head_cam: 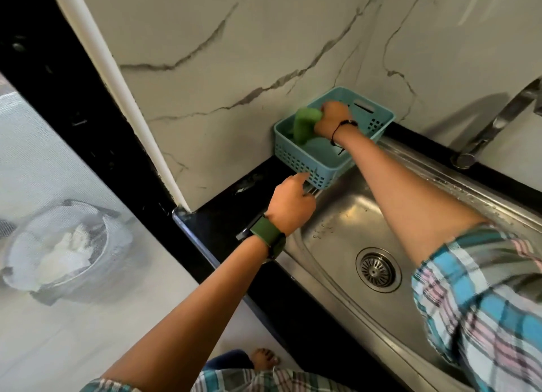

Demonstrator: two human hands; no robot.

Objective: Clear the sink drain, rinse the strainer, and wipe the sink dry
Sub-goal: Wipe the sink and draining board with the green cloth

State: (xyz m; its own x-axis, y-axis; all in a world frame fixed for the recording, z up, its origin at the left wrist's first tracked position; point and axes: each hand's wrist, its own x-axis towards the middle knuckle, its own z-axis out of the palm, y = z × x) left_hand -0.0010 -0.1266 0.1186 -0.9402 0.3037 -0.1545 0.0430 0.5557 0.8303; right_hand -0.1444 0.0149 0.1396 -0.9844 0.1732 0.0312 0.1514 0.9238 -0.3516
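Observation:
A steel sink [337, 215] lies below me with the round strainer [377, 269] seated in its drain. A teal plastic basket [296, 154] stands on the black counter at the sink's far left corner, against the marble wall. My right hand [333, 118] reaches into the basket and is closed on a green cloth [303, 124] that hangs partly inside it. My left hand [291, 205], with a green watch on the wrist, rests at the basket's near edge, fingers touching its wall and holding nothing.
A steel tap [495, 124] juts out over the sink's far right side. Water drops sit on the sink rim. A black counter [223, 215] borders the sink on the left. On the floor at left stands a metal bucket [61, 245].

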